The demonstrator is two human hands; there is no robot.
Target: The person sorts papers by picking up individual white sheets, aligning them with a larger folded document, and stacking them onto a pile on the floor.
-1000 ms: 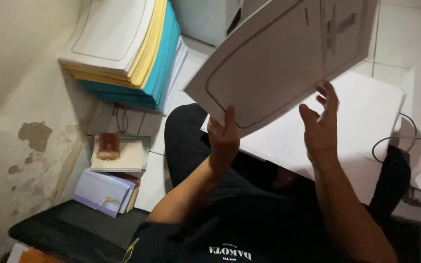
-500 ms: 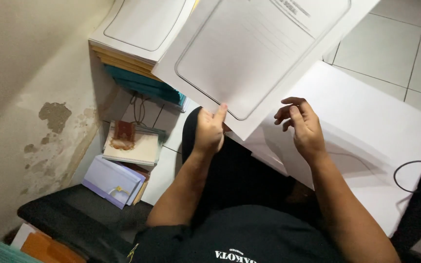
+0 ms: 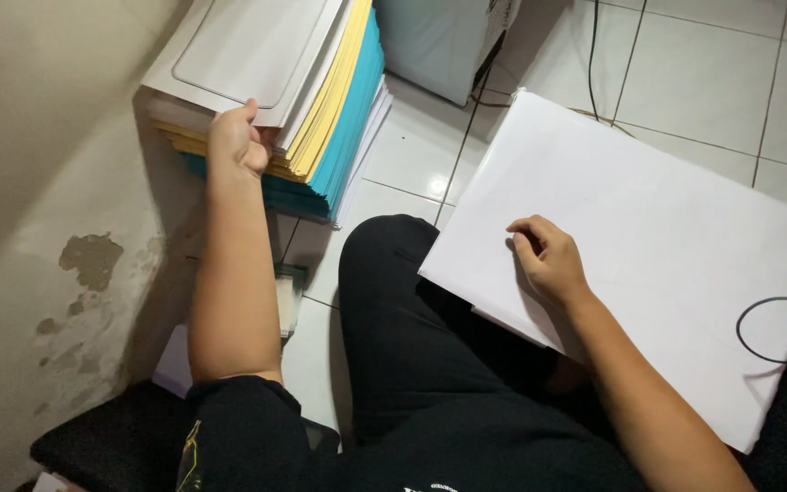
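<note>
My left hand (image 3: 237,138) reaches far left and grips the near edge of the top white sheet (image 3: 248,50) on a tall paper stack (image 3: 334,128) of white, yellow and teal sheets. That sheet has a rounded grey border line. My right hand (image 3: 548,260) rests with curled fingers on a large stack of blank white paper (image 3: 667,228) lying over my lap and the tiled floor. My legs in black trousers (image 3: 393,310) lie between the two stacks.
A stained wall (image 3: 56,228) runs along the left. A pale box (image 3: 439,41) stands behind the coloured stack. Black cables (image 3: 758,314) cross the white tile floor (image 3: 721,82) at right and top. Notebooks lie partly hidden under my left arm.
The bordered sheet I held up in both hands now lies on top of the left stack. My left hand followed it there; my right hand dropped onto the blank white paper.
</note>
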